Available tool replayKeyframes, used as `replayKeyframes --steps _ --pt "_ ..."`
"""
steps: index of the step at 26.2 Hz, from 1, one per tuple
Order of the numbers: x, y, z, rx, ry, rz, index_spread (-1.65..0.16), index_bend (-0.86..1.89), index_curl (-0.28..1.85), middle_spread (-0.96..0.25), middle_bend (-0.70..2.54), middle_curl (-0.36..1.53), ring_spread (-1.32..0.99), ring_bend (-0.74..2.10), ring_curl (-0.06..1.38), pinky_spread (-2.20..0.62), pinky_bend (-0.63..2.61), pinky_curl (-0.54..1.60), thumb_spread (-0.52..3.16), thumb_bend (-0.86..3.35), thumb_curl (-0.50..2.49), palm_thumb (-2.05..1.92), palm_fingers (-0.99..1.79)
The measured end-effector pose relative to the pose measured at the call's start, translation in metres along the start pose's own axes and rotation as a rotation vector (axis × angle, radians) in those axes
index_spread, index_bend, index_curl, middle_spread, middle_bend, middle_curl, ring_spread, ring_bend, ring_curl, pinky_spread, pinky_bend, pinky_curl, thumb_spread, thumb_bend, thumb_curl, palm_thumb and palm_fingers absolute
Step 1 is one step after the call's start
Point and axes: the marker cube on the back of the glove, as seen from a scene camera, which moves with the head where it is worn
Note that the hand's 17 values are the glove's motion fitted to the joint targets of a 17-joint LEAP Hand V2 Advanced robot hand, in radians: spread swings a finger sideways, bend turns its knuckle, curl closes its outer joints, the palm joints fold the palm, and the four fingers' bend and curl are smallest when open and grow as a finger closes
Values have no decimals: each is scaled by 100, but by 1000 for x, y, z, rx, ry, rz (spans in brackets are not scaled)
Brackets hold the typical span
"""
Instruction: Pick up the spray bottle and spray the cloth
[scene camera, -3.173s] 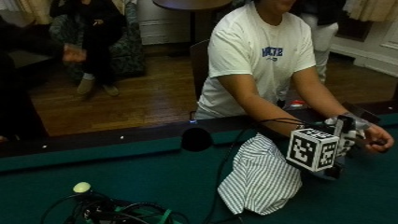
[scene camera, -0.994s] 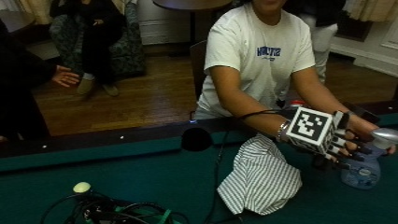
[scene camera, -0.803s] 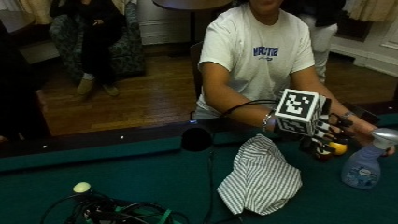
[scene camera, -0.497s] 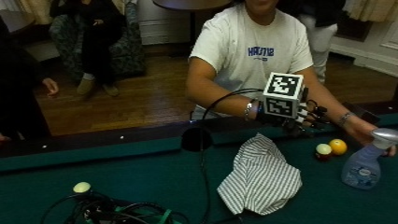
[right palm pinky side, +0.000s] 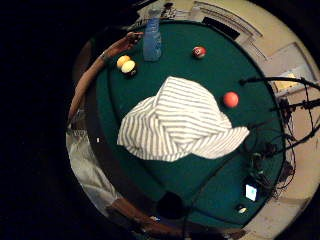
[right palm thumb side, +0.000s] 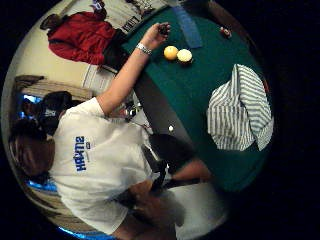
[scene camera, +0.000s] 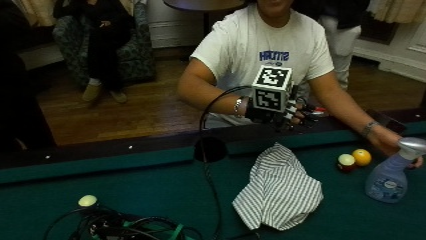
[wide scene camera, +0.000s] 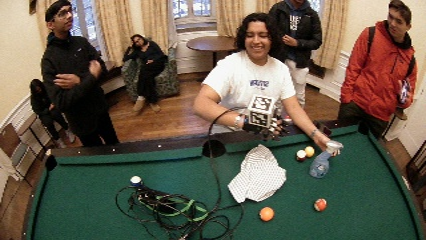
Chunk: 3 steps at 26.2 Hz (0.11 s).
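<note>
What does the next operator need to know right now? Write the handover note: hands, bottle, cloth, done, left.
Gloved right hand: raised above the table's near rail, holding nothing; the finger pose is hard to read.
Bare hand: at the spray bottle's trigger head; contact can't be confirmed.
Spray bottle: upright on the green felt, beside two billiard balls and apart from the cloth.
Striped cloth: crumpled on the felt below the gloved hand, untouched.
Done: nothing visible; the bottle is not lifted.
Left: pick up the bottle, aim at the cloth, spray.
</note>
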Motion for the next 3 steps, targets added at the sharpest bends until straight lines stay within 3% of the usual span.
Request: replayKeyframes --steps 3 --pt "1 9 -3 10 -5 5 -46 15 32 -18 18 35 -21 25 31 15 27 34 96 -3 38 42 37"
